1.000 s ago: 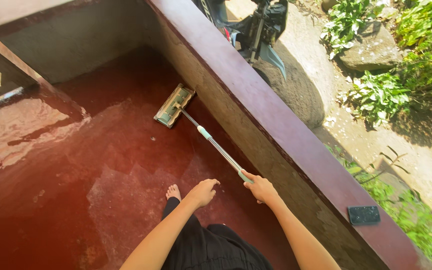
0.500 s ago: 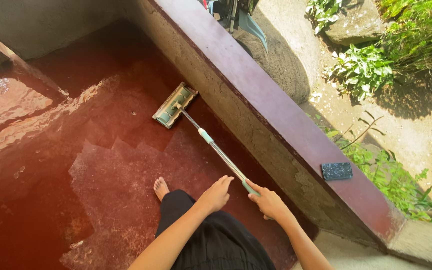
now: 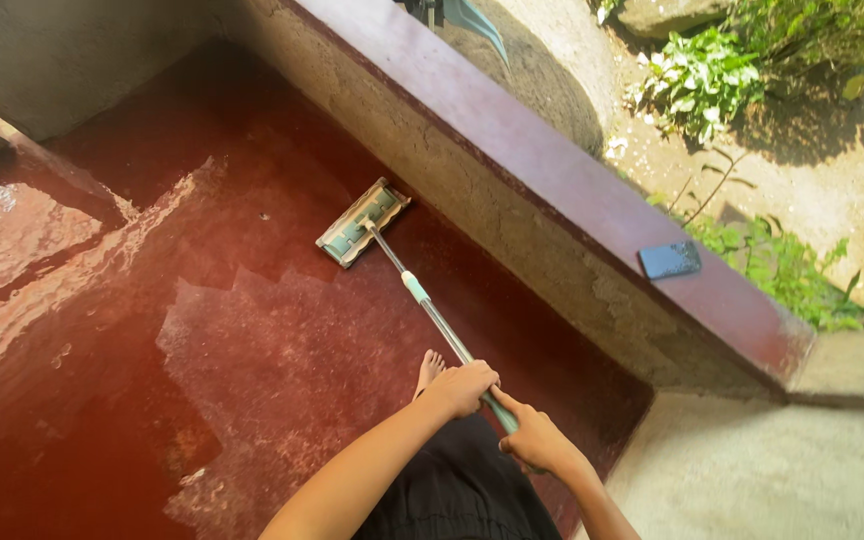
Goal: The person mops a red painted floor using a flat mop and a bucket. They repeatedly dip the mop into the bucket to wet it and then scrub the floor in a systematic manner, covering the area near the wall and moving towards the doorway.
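Nearest to us, our right hand [image 3: 534,437] curls around the lower end of the mop handle [image 3: 430,312], its fingers [image 3: 508,405] wrapped over the pale green grip. Just above it, our left hand [image 3: 464,386] closes on the same handle, knuckles up, so both hands grasp the pole one right next to the other. Below the hands we see dark trousers [image 3: 452,490], and a bare foot [image 3: 430,368] shows on the floor just beyond the left hand.

The handle runs away from us at a slant, silver metal with a pale green collar partway along. At its far end the flat mop head [image 3: 362,222], green with a pale pad edge, lies on the wet red floor [image 3: 252,340], just beside the foot of the low wall [image 3: 512,240]. The floor shines with water, and sunlight and shadow fall across it in jagged patches to our left.

The low wall has a rough grey face and a smooth dark red top. On that top, off to our right, a dark phone [image 3: 670,259] lies flat, well apart from the mop. Beyond the wall we see bare ground, green plants [image 3: 702,80] and a stone at the upper right, and part of a vehicle's pale fender [image 3: 472,20] at the top edge.
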